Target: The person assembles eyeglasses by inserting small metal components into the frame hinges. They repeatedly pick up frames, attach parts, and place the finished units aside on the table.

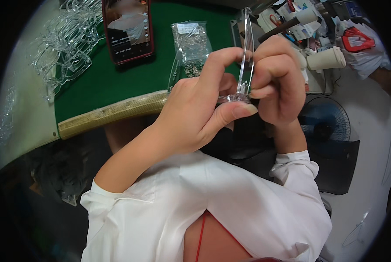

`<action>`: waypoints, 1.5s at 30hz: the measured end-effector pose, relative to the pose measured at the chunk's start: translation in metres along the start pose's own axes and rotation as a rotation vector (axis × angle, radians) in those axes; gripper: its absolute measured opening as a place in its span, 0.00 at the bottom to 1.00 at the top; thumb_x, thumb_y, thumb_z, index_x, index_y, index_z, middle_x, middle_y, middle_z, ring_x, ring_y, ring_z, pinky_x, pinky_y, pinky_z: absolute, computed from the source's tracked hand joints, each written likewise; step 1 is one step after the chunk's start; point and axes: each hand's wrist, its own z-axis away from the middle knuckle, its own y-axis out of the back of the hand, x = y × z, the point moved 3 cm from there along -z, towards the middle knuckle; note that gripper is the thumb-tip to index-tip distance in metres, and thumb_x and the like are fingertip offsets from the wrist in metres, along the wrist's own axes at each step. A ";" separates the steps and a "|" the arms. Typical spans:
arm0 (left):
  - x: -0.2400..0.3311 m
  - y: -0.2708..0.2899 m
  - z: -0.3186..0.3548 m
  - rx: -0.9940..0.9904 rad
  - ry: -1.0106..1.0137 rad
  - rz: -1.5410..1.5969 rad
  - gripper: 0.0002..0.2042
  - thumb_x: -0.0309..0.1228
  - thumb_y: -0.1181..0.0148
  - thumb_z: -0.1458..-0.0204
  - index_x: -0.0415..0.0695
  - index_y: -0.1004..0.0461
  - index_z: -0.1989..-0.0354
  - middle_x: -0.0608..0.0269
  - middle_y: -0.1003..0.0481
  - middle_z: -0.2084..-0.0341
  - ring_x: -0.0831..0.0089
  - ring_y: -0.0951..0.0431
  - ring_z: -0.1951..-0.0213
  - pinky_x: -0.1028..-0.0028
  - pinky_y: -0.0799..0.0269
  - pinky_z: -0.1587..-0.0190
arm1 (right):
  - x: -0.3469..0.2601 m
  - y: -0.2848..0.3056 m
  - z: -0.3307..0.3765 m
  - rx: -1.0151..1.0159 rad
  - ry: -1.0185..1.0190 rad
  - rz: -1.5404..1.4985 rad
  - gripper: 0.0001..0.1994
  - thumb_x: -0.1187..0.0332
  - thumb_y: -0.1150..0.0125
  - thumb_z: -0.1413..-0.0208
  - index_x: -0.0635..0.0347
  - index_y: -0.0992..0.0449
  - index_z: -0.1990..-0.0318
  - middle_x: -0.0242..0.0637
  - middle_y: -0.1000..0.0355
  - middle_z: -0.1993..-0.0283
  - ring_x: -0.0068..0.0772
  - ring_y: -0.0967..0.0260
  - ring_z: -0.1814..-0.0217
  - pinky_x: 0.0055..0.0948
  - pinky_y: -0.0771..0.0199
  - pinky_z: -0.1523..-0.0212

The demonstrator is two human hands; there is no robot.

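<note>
Your left hand (pixel 195 105) pinches the lower end of a clear plastic spectacle piece (pixel 246 56), thumb beneath and forefinger curled over the top. Your right hand (pixel 276 78) is closed around the same piece from the other side, fingers folded tight against it. The piece stands nearly upright between both hands, held above the front edge of the tabletop (pixel 95 87), which is covered in green cloth with a pale woven strip along its rim.

On the tabletop, just behind your hands, lies a small clear bag of metal parts (pixel 191 43). To its left a phone in a red case (pixel 128 28) lies flat, screen lit. Further left, a heap of clear plastic frames (pixel 66 48) sits at the cloth's edge. A black floor fan (pixel 326 122) stands below your right wrist.
</note>
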 end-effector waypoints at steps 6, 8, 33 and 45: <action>-0.001 -0.003 -0.001 0.005 -0.078 -0.126 0.31 0.35 0.43 0.45 0.37 0.51 0.38 0.47 0.24 0.61 0.63 0.20 0.62 0.71 0.25 0.59 | -0.003 0.001 0.006 0.016 -0.052 0.068 0.11 0.66 0.37 0.52 0.63 0.29 0.71 0.36 0.33 0.73 0.32 0.36 0.73 0.24 0.37 0.75; -0.002 -0.003 -0.002 0.019 -0.104 -0.160 0.31 0.34 0.43 0.45 0.37 0.51 0.38 0.47 0.24 0.63 0.63 0.20 0.63 0.71 0.25 0.59 | -0.003 0.002 0.005 0.019 -0.046 0.075 0.10 0.66 0.36 0.53 0.63 0.29 0.71 0.36 0.33 0.73 0.31 0.36 0.73 0.24 0.37 0.75; 0.000 -0.003 -0.004 -0.008 -0.025 -0.141 0.28 0.31 0.45 0.48 0.36 0.47 0.40 0.48 0.24 0.68 0.60 0.21 0.64 0.71 0.28 0.60 | 0.005 0.006 0.011 0.037 -0.127 -0.061 0.09 0.69 0.31 0.58 0.63 0.25 0.73 0.35 0.31 0.72 0.26 0.35 0.72 0.21 0.37 0.74; -0.001 -0.002 -0.003 0.009 -0.062 -0.109 0.28 0.35 0.44 0.46 0.35 0.46 0.40 0.53 0.24 0.68 0.70 0.22 0.66 0.75 0.28 0.61 | 0.007 0.007 0.012 0.058 -0.113 -0.110 0.09 0.72 0.30 0.60 0.64 0.25 0.72 0.35 0.32 0.72 0.24 0.36 0.73 0.20 0.38 0.74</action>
